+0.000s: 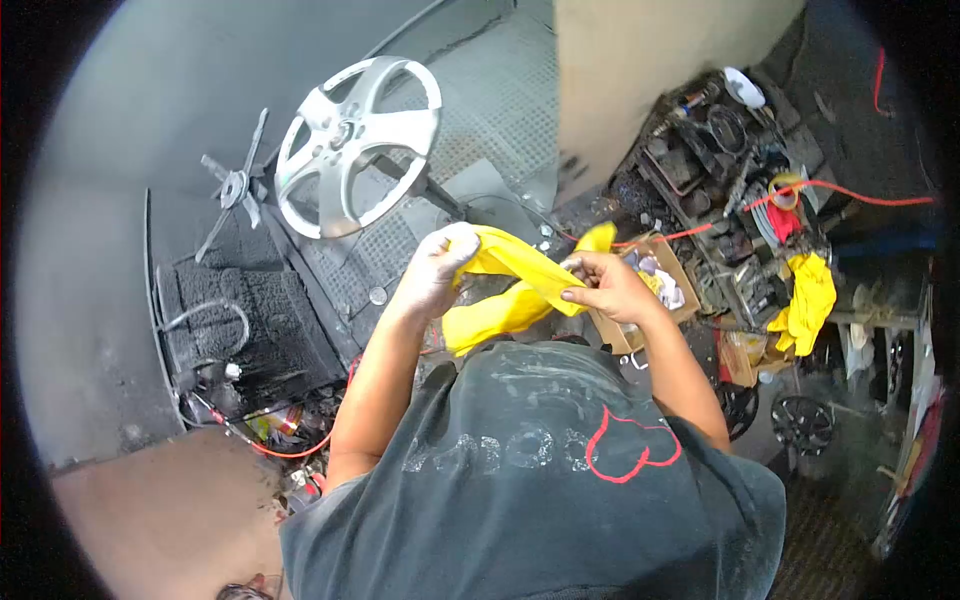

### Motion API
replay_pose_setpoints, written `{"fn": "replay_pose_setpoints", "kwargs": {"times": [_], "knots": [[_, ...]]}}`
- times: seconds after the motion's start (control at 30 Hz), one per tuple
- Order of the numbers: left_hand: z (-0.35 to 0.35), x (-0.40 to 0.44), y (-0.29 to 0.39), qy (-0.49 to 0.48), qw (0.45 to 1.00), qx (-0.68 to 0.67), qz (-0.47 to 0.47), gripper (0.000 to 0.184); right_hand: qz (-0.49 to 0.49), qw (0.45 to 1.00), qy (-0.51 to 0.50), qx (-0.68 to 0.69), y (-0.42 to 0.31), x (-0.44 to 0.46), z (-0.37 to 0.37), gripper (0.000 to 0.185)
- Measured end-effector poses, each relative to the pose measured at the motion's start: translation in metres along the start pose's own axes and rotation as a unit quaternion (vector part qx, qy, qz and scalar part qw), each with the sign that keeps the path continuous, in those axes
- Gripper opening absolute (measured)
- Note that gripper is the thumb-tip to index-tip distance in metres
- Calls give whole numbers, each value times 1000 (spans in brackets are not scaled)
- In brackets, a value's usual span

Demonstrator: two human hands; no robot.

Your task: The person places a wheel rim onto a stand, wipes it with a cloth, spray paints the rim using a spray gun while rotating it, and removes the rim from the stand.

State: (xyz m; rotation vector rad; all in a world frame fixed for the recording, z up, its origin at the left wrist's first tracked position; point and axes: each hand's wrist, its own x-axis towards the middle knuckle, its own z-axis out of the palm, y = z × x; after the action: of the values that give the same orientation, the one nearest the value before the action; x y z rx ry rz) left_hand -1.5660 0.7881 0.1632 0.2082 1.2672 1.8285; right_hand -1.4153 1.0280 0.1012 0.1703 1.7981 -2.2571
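A bright yellow cloth [515, 262] is stretched between my two hands in front of my chest, with a folded part hanging below. My left hand [437, 268], dusted whitish, has its fingers closed round the cloth's left end. On the other side my right hand [618, 290] pinches the cloth between thumb and fingers, and a loose yellow end sticks up beyond it. Past my left hand, a silver-white wheel rim [342, 138] with wide spokes is mounted on a dark stand [430, 188]. Neither hand touches the rim.
A cluttered bench [700, 150] with tools and tape stands at the right. Another yellow cloth [808, 300] hangs there, near a red hose [850, 195]. A cardboard box [675, 270] holds crumpled scraps. A dark spoked stand [235, 187] is at the left.
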Motion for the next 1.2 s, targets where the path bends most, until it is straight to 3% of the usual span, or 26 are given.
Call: {"fn": "replay_pose_setpoints", "kwargs": {"times": [0.07, 0.23, 0.33, 0.43, 0.5, 0.57, 0.6, 0.63, 0.67, 0.7, 0.77, 0.83, 0.87, 0.9, 0.93, 0.97, 1.0, 1.03, 1.07, 1.13, 1.2], "knots": [[-37, -15, 8, 56, 998, -10, 41, 31, 43, 999, 4, -33, 9, 6, -1, 30], [-85, -61, 20, 87, 991, 0, 101, 31, 11, 978, 6, -207, 6, 23, 11, 23], [-103, -78, 10, 128, 987, 33, 97, 30, -41, 997, 45, 40, 6, 41, 24, 15], [-143, -78, -24, 157, 977, 101, 103, 28, -82, 986, 97, 104, -12, 63, 48, 13], [-156, -80, -38, 208, 951, 221, 54, 27, -83, 988, 79, 102, -16, 73, 53, 16], [-142, -82, -33, 209, 944, 248, 51, 28, -56, 989, 43, 134, -52, 71, 80, 24], [-126, -84, -29, 294, 854, 398, 164, 31, -57, 987, 38, 142, -60, 71, 86, 31], [-115, -86, -26, 364, 720, 527, 268, 34, -57, 988, 36, 138, -67, 72, 92, 31], [-110, -88, -22, 341, 734, 507, 297, 42, -59, 985, 26, 158, -72, 74, 97, 32], [-97, -90, -20, 309, 795, 410, 322, 30, -62, 982, 15, 177, -75, 76, 102, 33], [-88, -92, -13, 163, 858, 445, 196, 32, -78, 975, 17, 206, -77, 80, 110, 35], [-87, -79, -25, 63, 908, 392, 130, 46, -93, 967, 17, 235, -81, 83, 120, 37], [-94, -71, -35, 56, 931, 360, 23, 60, -106, 957, 18, 268, -88, 82, 127, 37], [-99, -66, -47, 58, 931, 359, 26, 60, -119, 946, 20, 300, -94, 82, 131, 38], [-91, -61, -45, 35, 978, 204, 34, 61, -109, 950, 11, 293, -98, 84, 131, 56], [-85, -58, -43, 8, 998, 43, 40, 63, -111, 950, 12, 293, -95, 86, 129, 56], [-83, -54, -37, -27, 996, -9, 80, 55, -124, 979, 25, 162, -88, 87, 126, 68], [-79, -57, -21, -11, 994, 29, 105, 43, -135, 990, 37, 29, -79, 88, 122, 79], [-75, -57, -8, 37, 986, 81, 139, 37, -81, 997, 5, 9, -70, 88, 114, 94], [-73, -58, 12, 112, 970, 129, 171, 27, 15, 1000, 9, -24, -52, 82, 98, 75], [-101, -61, 13, 133, 968, 183, 105, 27, 40, 996, 46, -67, -41, 78, 81, 47]]}}
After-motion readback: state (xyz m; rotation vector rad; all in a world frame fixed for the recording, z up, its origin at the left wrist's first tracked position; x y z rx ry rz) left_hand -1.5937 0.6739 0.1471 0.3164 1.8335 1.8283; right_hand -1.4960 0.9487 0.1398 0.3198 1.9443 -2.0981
